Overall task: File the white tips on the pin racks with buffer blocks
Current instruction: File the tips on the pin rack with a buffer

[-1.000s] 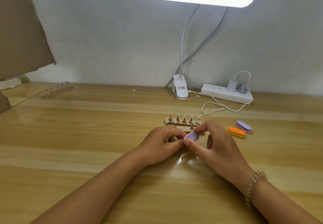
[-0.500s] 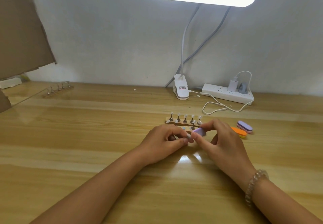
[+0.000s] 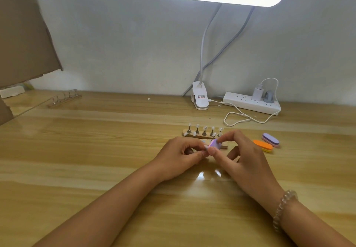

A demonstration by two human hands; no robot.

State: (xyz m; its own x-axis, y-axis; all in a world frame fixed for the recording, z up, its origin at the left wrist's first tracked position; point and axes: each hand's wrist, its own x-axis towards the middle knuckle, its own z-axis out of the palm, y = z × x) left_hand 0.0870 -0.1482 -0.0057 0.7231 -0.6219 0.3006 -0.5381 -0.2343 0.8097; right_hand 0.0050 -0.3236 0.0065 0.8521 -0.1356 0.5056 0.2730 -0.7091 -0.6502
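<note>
A wooden pin rack with several white tips on metal pins stands at the table's middle. A second rack lies just in front of it, mostly hidden by my hands. My right hand pinches a small purple buffer block between thumb and fingers, its face against a white tip. My left hand pinches that tip's pin from the left, fingers curled. Fingertips of both hands almost meet at the block.
An orange buffer block and a purple one lie right of my hands. A third pin rack sits far left. A clip lamp, power strip and looped white cable line the back wall. Cardboard stands at left.
The purple block in my right hand has shifted a little right and tilted, rubbing along the tip. My left hand has stayed on the pin.
</note>
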